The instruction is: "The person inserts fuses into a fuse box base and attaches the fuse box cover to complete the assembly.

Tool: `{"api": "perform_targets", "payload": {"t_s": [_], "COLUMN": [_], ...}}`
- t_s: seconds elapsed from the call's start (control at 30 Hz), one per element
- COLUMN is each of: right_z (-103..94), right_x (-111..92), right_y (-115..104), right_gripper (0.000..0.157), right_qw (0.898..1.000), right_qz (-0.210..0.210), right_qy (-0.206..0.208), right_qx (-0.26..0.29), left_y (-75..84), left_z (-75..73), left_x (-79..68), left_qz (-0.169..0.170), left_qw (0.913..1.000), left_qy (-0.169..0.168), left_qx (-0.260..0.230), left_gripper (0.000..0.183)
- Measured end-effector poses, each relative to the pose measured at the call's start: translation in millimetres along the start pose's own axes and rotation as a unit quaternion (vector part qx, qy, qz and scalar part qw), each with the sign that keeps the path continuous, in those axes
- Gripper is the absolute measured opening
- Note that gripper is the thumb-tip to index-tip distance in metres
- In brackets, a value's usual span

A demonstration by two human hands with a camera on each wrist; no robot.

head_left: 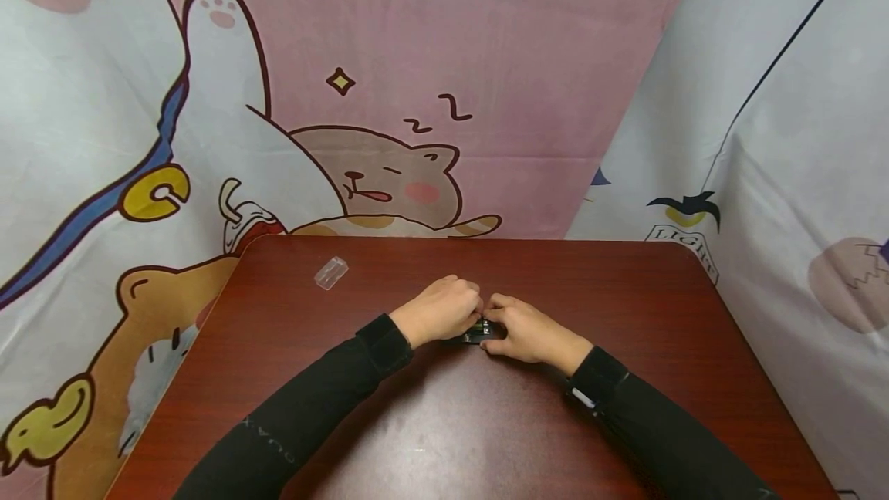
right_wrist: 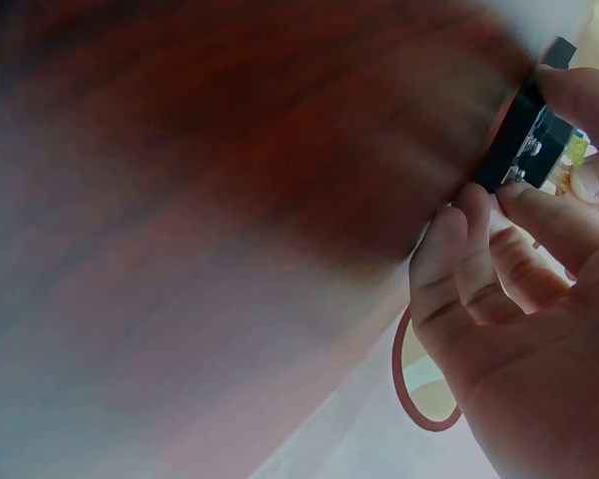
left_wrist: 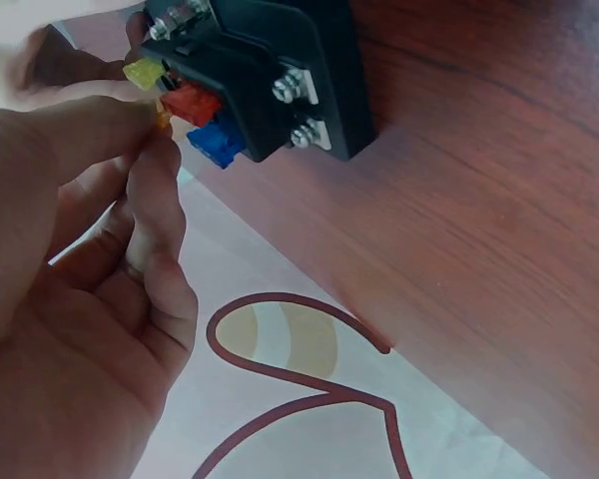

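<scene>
A black fuse block (left_wrist: 255,75) with screw terminals sits on the table between the two hands. Red (left_wrist: 192,103), blue (left_wrist: 217,146) and yellow (left_wrist: 144,72) blade fuses stand in its raised middle. My left hand (head_left: 443,312) pinches a small orange blade fuse (left_wrist: 163,118) between thumb and index finger, right at the row of fuses; most of it is hidden by the fingertips. With thumb and fingers at opposite edges, my right hand (head_left: 531,336) grips the block, as the right wrist view shows.
A clear plastic cover (head_left: 331,273) lies on the brown wooden table (head_left: 590,276), toward the back left. Beyond the table's far edge hangs a cloth (head_left: 528,60) printed with cartoon animals.
</scene>
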State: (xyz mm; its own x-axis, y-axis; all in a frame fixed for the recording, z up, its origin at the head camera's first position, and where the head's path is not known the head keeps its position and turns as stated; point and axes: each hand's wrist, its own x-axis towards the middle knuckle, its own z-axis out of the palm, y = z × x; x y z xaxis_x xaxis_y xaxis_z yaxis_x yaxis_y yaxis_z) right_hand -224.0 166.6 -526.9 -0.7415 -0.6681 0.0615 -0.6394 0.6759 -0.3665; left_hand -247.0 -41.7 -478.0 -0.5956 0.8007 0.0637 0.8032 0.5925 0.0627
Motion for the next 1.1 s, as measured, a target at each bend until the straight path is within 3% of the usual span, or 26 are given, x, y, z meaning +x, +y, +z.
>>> {"api": "perform_targets", "payload": {"t_s": [0.3,0.67,1.1], "right_z": [0.3,0.5,1.3], "right_x": [-0.4,0.7,0.1], "right_y": [0.8,0.5,0.9], "right_gripper": [0.045,0.043,0.050], "right_qw": [1.000,1.000,1.000], "right_qz": [0.007,0.006,0.010], "right_qy": [-0.007,-0.008,-0.009], "right_qx": [-0.002,-0.002,-0.007], "left_y": [2.5,4.3,1.3], "left_z": [0.5,1.3,4.2], "left_x": [1.6,2.7,0.8], "left_qz": [-0.011,-0.031,-0.041], "left_qw": [0.9999,0.9993,0.9989], "left_qy": [0.002,-0.018,-0.007], "left_qx": [0.001,-0.001,-0.021], "left_gripper": [0.012,0.012,0.011]}}
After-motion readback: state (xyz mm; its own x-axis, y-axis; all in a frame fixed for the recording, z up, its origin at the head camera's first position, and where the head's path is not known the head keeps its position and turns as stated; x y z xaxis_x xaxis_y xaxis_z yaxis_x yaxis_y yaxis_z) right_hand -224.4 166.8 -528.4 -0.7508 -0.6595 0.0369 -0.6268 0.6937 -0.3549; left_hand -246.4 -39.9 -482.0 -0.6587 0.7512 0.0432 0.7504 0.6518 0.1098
